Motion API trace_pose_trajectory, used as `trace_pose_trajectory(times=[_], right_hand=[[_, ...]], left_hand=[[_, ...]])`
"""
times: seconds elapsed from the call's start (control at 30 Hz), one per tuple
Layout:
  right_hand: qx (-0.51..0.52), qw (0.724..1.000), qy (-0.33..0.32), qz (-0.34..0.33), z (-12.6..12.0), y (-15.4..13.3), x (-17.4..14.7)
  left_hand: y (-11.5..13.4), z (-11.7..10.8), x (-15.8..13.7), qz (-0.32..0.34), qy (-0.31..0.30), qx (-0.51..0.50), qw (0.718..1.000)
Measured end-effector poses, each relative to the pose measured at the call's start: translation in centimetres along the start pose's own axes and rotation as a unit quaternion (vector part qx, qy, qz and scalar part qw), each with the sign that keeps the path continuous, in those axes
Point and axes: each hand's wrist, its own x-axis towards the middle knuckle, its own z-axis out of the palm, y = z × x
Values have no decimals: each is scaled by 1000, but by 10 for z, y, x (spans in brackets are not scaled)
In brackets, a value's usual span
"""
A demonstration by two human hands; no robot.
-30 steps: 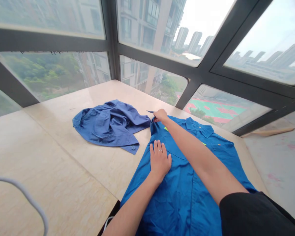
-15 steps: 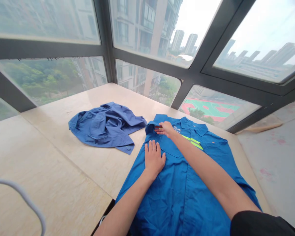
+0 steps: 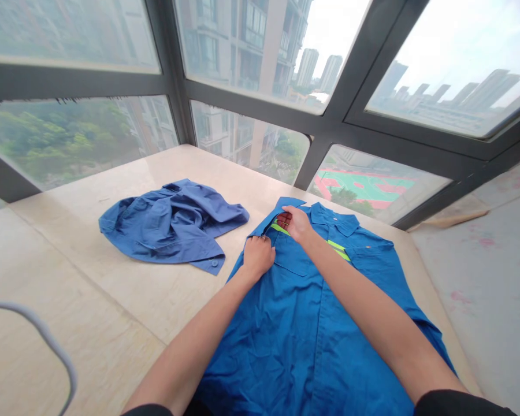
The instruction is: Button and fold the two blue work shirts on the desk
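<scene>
A bright blue work shirt [image 3: 303, 323] with yellow-green reflective strips lies spread on the pale ledge, its collar toward the window. My left hand [image 3: 259, 255] is closed on the shirt's left edge, fingertips tucked under a folded-over part of the sleeve. Just beyond it, my right hand [image 3: 295, 223] pinches the same folded sleeve near the shoulder, fingers curled at the cloth. The flap between the two hands stands slightly raised from the chest. A crumpled, duller blue garment [image 3: 169, 225] with a button at its near corner rests to the left, untouched.
The pale stone ledge [image 3: 69, 254] runs under both garments up to dark window frames [image 3: 177, 86]. A grey-white cable [image 3: 47, 335] curves over the near left. At the right is a floral-patterned wall [image 3: 494, 277].
My left hand has gone from lying flat on the shirt to gripping its edge, a little farther left. The sleeve fold is pulled out longer between my hands. The view has shifted slightly.
</scene>
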Motion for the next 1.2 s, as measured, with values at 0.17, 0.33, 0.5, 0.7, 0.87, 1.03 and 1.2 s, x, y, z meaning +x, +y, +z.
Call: trace_pose_trajectory(times=[0.17,0.33,0.5,0.7,0.87,1.03,1.2], right_hand=[[11,999,35,23,-29,14,-19],[-40,992,75,96,-57,40,-33],[-96,982,45,158,-74,35,-39],[-376,898,-120,193,-81,-8,-36],[-441,892,-73,-65,-46,-21,5],[-645,700,-85,-293,-22,-4,59],[-742,633,-70,-211,-35,20,93]], left_hand=[[3,6,-8,-18,29,-8,999],[1,-1,-19,6,38,-42,998],[-11,-18,-31,-85,73,-80,990],[-33,-24,2,-181,96,-199,958],[-46,-27,43,-277,-110,-316,901],[-54,-32,54,-278,-179,-320,888],[-63,-30,44,-259,-203,-303,895]])
